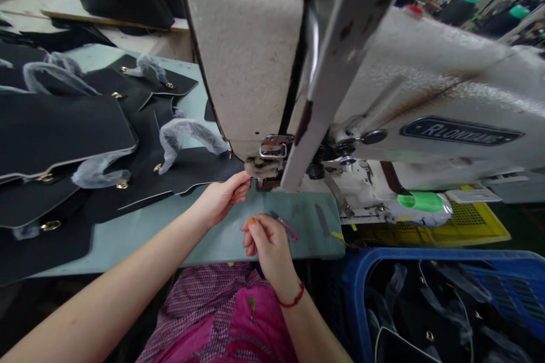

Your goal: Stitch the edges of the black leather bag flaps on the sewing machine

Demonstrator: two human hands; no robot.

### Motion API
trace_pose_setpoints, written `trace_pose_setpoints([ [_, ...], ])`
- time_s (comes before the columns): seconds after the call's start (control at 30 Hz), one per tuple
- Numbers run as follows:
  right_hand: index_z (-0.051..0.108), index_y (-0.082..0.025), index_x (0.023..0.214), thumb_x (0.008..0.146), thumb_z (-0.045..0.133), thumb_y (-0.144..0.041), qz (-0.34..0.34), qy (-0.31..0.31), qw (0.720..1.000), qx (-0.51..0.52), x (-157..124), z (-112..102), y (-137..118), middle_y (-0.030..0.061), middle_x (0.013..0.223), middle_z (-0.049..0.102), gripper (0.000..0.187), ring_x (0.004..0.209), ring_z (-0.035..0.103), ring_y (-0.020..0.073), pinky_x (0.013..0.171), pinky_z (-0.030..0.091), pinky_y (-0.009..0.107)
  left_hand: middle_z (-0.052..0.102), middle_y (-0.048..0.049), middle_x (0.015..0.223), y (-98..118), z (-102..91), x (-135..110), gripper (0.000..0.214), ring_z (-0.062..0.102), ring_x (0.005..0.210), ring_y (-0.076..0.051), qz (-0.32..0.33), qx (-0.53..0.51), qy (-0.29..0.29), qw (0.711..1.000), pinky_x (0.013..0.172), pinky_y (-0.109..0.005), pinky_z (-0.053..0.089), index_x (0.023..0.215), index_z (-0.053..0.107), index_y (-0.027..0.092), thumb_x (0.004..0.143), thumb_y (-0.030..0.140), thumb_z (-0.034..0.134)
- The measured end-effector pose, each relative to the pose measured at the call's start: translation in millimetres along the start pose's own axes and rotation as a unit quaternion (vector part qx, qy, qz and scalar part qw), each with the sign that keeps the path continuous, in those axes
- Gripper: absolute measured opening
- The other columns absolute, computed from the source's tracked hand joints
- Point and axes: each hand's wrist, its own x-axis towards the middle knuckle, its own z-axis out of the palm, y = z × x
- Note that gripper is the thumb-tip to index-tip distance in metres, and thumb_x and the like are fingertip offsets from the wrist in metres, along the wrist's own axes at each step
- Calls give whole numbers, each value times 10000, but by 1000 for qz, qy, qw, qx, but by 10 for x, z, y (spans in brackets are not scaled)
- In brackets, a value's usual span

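Note:
My left hand (227,197) pinches the front edge of a black leather bag panel (204,173), right beside the presser foot area (264,173) of the sewing machine (247,45). The panel lies flat, its far end hidden behind the machine head. A plastic-wrapped handle (187,127) with gold fittings arches over it. Below and to the right, my right hand (266,238) hovers over the table with curled fingers; whatever they may hold is hidden. Small pink-handled thread snips (291,232) show just beyond that hand, partly covered by it.
More black bag pieces (59,130) with wrapped handles cover the left of the green table (128,238). A blue basket (361,289) with bag pieces stands at lower right, near a yellow crate (481,227). A slanted metal bar (340,68) crosses before the machine.

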Motion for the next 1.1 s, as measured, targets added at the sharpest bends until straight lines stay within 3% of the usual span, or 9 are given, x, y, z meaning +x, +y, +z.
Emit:
trace_pose_setpoints([
  [0.23,611,-150,778,919,500,-394,-3,4,1000,8,-8,9,-30,-22,577,533,302,459,471,69,450,374,166,280,73,521,-95,100,-21,385,237,480,-61,30,-40,80,996,444,-192,265,544,379,183,745,314,680],
  [0.6,612,-149,751,914,495,-359,0,1,1000,10,-11,64,-57,-21,575,540,290,461,471,67,460,384,163,305,67,514,-156,313,-62,375,254,484,-73,69,-64,152,984,469,-229,268,522,382,194,733,338,657],
  [0.73,599,-147,756,916,503,-380,1,10,1000,15,-23,21,-1,-26,574,531,298,457,461,70,457,382,171,344,55,502,-230,417,-90,403,299,476,-80,68,-19,241,968,480,-230,292,525,406,201,737,447,645],
  [0.97,561,-165,733,924,502,-364,-12,81,997,-10,3,-165,11,-48,554,470,282,469,417,84,457,343,192,389,42,493,-391,667,-108,484,331,458,-92,61,13,360,931,474,-234,297,559,478,199,768,626,568],
  [1.1,621,-179,927,929,507,-356,-54,131,987,-77,48,-210,-14,13,797,612,211,660,544,129,558,425,215,385,49,527,-430,783,-110,481,334,465,-89,71,-16,367,927,467,-227,298,629,512,187,791,639,540],
])
